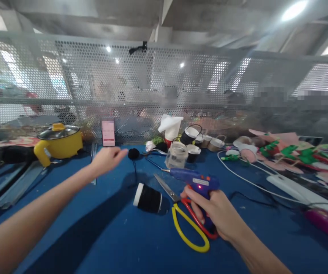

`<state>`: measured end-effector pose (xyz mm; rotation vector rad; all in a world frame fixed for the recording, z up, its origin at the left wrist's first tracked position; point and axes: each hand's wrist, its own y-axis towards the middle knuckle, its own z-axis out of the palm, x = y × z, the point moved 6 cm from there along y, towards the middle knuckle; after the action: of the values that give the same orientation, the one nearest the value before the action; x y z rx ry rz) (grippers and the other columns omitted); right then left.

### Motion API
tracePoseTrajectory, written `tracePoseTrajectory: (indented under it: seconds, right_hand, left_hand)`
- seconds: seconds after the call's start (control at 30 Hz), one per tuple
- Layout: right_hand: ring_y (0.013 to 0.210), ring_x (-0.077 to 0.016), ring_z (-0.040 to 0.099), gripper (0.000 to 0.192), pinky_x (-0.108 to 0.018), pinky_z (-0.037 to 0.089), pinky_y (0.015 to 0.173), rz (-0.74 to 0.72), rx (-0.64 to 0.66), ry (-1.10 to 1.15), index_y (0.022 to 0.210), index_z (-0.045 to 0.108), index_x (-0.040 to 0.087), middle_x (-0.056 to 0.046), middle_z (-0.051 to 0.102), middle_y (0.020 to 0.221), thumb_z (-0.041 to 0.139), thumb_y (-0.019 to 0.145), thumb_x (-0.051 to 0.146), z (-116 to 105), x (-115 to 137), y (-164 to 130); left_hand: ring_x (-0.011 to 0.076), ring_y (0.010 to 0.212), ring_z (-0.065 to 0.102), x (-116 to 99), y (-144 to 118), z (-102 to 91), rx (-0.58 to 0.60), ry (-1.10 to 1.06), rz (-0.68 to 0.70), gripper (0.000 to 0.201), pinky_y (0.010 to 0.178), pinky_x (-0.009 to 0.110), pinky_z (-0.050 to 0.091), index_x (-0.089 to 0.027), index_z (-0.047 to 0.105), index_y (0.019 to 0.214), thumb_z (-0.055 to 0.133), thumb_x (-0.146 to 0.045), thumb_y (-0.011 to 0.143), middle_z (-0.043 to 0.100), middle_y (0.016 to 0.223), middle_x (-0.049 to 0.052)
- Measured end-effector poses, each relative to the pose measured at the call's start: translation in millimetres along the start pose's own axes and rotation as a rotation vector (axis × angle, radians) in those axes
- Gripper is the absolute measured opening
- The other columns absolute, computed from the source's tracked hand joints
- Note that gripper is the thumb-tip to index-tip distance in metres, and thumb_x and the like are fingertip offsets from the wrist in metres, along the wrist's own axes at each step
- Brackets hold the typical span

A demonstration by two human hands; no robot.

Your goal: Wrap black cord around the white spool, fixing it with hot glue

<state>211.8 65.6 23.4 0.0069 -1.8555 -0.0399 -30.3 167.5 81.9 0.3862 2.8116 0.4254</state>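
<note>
Left hand (106, 159) smeared by motion blur at ten o'clock, fingers indistinct, grasp unreadable. Lower handle of blue plastic glue gun (195, 179) hidden under right hand (216, 213). Far loop of red-and-yellow-handled steel scissors (181, 213) covered by the same hand. Pink flat phone-like screen (108, 133) at eleven o'clock pixelated, unreadable. Behind perforated grey metal mesh screen (141, 83), only blurred shapes. Purple tube-shaped object (326, 226) cut off at four o'clock edge.
</note>
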Motion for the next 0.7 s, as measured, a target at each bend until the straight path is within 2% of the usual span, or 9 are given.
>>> tracePoseTrajectory:
  seconds: [0.07,0.1,0.17,0.27,0.37,0.47,0.6,0.7]
  right_hand:
    - [0.036,-0.0109,0.044,0.045,-0.024,0.043,0.048,0.018,-0.002,-0.004,0.048,0.053,0.016,0.003,0.039,0.032,0.047,0.074,0.053,0.4,0.1,0.5]
    - [0.036,-0.011,0.043,0.046,-0.024,0.043,0.048,0.028,-0.002,-0.013,0.049,0.054,0.016,0.003,0.039,0.032,0.046,0.074,0.054,0.4,-0.1,0.8]
    - [0.036,-0.0113,0.043,0.048,-0.024,0.043,0.05,0.042,-0.002,-0.037,0.047,0.053,0.017,0.002,0.039,0.032,0.044,0.075,0.054,-0.5,-1.3,2.3]
    - [0.038,-0.0117,0.045,0.051,-0.024,0.043,0.05,0.072,0.014,-0.056,0.04,0.048,0.018,0.002,0.039,0.033,0.043,0.075,0.054,-2.2,-6.7,5.9]
    - [0.038,-0.0117,0.045,0.051,-0.023,0.041,0.046,0.114,0.038,-0.058,0.038,0.046,0.019,0.001,0.04,0.034,0.045,0.074,0.054,-2.0,-13.5,8.2]
    - [0.039,-0.0118,0.045,0.053,-0.022,0.04,0.045,0.126,0.0,-0.057,0.033,0.042,0.02,0.001,0.039,0.033,0.045,0.074,0.054,-2.5,-15.5,8.4]
    - [0.038,-0.0117,0.045,0.055,-0.022,0.039,0.044,0.121,-0.016,-0.064,0.031,0.04,0.02,0.001,0.039,0.032,0.046,0.074,0.053,-1.9,-14.7,9.0]
    - [0.037,-0.0114,0.045,0.051,-0.023,0.039,0.044,0.118,0.022,-0.054,0.036,0.048,0.019,0.001,0.039,0.032,0.046,0.075,0.052,-0.7,-14.8,10.1]
  left_hand:
    - [0.0245,0.08,0.057,31.0,35.5,-12.3,-0.114,0.037,-0.049,0.023,0.069,0.032,0.04,-0.015,0.057,0.083,0.038,-0.027,0.079,0.065,0.083,0.01]
    - [0.0271,0.093,0.053,45.6,51.1,-15.7,-0.165,0.051,-0.07,0.025,0.077,0.034,0.038,-0.014,0.053,0.096,0.041,-0.021,0.075,0.062,0.098,0.012]
    - [0.0306,0.106,0.044,70.0,75.7,-15.4,-0.223,0.065,-0.103,0.042,0.085,0.039,0.033,-0.011,0.043,0.112,0.045,-0.015,0.07,0.056,0.113,0.014]
    - [0.034,0.111,0.037,91.7,95.8,-2.9,-0.249,0.065,-0.128,0.055,0.088,0.047,0.03,-0.011,0.033,0.121,0.046,-0.012,0.067,0.054,0.119,0.014]
    - [0.0344,0.111,0.035,100.3,103.6,12.5,-0.243,0.052,-0.121,0.065,0.088,0.049,0.028,-0.012,0.025,0.127,0.046,-0.01,0.065,0.055,0.12,0.012]
    - [0.035,0.111,0.035,105.0,106.5,22.1,-0.236,0.035,-0.12,0.067,0.089,0.051,0.026,-0.013,0.024,0.127,0.046,-0.01,0.064,0.054,0.121,0.012]
    - [0.0345,0.112,0.034,106.4,106.5,23.4,-0.237,-0.001,-0.134,0.065,0.09,0.05,0.026,-0.014,0.03,0.126,0.047,-0.011,0.064,0.052,0.122,0.013]
    - [0.0335,0.114,0.034,96.6,101.5,19.8,-0.243,-0.046,-0.146,0.063,0.091,0.046,0.027,-0.011,0.031,0.126,0.048,-0.015,0.065,0.046,0.127,0.013]
